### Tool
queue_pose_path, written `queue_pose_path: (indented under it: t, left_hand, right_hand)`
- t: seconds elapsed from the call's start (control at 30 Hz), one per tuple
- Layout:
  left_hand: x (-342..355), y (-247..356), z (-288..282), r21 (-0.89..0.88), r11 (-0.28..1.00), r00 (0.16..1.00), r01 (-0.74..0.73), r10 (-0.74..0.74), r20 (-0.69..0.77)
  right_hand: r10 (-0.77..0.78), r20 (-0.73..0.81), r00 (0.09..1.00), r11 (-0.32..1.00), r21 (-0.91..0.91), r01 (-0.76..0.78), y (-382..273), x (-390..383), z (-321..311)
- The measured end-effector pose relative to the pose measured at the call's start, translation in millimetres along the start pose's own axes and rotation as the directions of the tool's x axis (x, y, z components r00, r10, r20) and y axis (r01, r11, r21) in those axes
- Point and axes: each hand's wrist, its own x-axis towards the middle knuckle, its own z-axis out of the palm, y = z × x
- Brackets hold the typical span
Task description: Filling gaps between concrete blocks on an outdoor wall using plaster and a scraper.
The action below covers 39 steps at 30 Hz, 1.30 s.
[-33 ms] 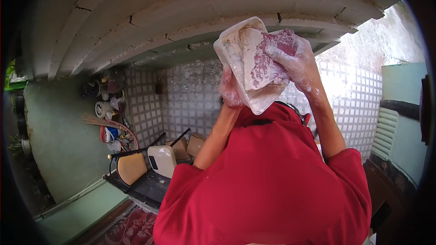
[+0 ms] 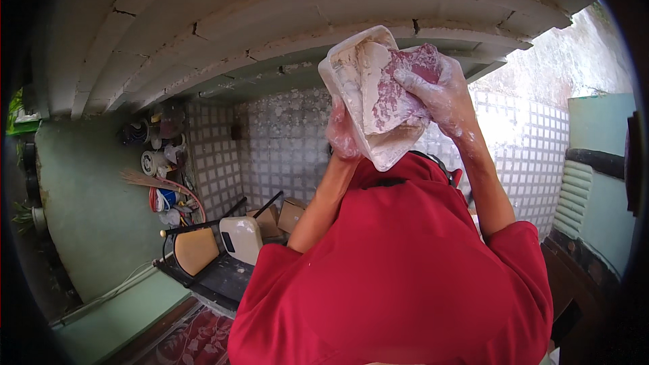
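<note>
High in front of my chest, my left hand (image 2: 343,134) grips the side of a white rectangular tub (image 2: 384,159), which is tilted and smeared with pale paste, likely plaster. Over the tub's opening lies a flat maroon scraper (image 2: 393,99), coated in the same paste along one side. My right hand (image 2: 447,98) holds its right edge, with the thumb on top and the other fingers hidden behind. Both hands are whitened with paste.
A cracked block wall (image 2: 338,3) curves across the top. Buckets (image 2: 154,162) and a broom (image 2: 138,179) stand by the green wall at left. Nearer are a tan-backed chair (image 2: 196,250) and cardboard boxes (image 2: 291,215). The tiled floor (image 2: 277,135) is spattered white.
</note>
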Motion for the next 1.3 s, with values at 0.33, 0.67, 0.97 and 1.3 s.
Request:
queue_pose_path:
  t: [0.33,0.67,0.97,1.3]
  left_hand:
    - [-2.9,-0.2,6.1,0.025,1.000,1.000,0.008,-0.008,-0.005]
    - [-6.7,0.5,1.3,0.290,0.957,0.998,0.015,0.002,-0.058]
    - [-16.8,0.3,0.3,0.038,0.995,0.994,0.093,-0.095,0.054]
    - [-27.6,6.2,1.0,0.218,0.968,0.992,0.124,-0.121,-0.026]
  right_hand:
    - [0.118,0.192,0.974,0.938,0.302,-0.173,12.5,0.0,-1.1]
    - [0.008,-0.045,0.999,0.981,-0.191,-0.017,4.6,-10.6,4.6]
    - [-0.003,0.181,0.983,0.985,-0.168,0.034,-0.2,-13.2,4.4]
    - [0.072,0.278,0.958,0.990,0.098,-0.103,9.0,-15.1,-3.6]
